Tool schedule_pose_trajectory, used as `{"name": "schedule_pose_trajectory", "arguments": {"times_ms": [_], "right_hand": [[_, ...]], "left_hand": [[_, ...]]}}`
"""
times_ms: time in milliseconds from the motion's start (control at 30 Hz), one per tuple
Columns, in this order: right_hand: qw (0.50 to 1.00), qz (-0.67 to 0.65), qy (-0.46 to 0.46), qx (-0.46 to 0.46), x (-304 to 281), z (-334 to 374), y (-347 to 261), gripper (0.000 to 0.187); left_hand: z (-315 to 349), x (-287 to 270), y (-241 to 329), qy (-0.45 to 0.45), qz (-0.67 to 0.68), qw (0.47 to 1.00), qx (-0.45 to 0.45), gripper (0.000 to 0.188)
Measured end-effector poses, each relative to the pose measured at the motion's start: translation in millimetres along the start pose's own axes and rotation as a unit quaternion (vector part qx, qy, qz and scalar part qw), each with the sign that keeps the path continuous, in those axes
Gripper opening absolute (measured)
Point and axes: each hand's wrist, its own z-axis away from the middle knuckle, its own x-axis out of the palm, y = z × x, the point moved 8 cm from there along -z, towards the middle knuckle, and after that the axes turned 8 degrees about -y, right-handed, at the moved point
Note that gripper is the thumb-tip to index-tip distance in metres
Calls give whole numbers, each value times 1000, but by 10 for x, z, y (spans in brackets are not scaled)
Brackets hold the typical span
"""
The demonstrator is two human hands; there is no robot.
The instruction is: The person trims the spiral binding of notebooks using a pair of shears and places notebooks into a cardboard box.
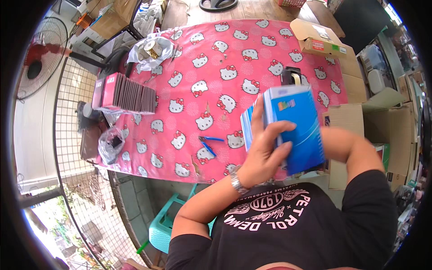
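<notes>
My left hand [269, 150] grips a thick stack of blue spiral-bound notebooks [300, 130], its thumb and fingers pressed over the near cover and left side. The stack is held tilted above the table's right front part, slightly blurred. From the right, my right forearm [348, 146] reaches in behind the notebooks, which hide that hand's fingers. On the tablecloth left of the stack lie blue-handled nippers [209, 143], their handles spread. Just beyond the notebooks sits a black tape dispenser [292, 76], partly covered by them.
A pink patterned cloth [193, 76] covers the table. At its left stands a row of dark-edged, pink-covered booklets [130, 93], near plastic bags [111, 144]. Open cardboard boxes [387, 135] crowd the right side. A fan [40, 58] stands far left; a green stool [164, 225] is below.
</notes>
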Motion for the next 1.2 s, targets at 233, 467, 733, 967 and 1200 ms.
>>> {"name": "schedule_pose_trajectory", "arguments": {"times_ms": [233, 467, 733, 967, 1200], "right_hand": [[947, -300, -87, -71, 338, -865, 933, 57], [913, -382, -47, -137, 509, -1076, 1726, 58], [865, -463, 190, 30, 423, -593, 3107, 60], [843, -495, 196, -80, 471, -988, 3471, 66], [864, -458, 186, -96, 641, -1129, 3654, 73]], "left_hand": [[371, -738, -499, -180, 157, 967, -91, 29], [740, -1019, -446, -221, 303, 911, -171, 35], [1332, -1379, -833, -254, 406, 845, -236, 33], [1464, -1593, -1040, -318, 463, 819, -120, 32], [1541, -1814, -1065, -427, 433, 780, -149, 32]]}}
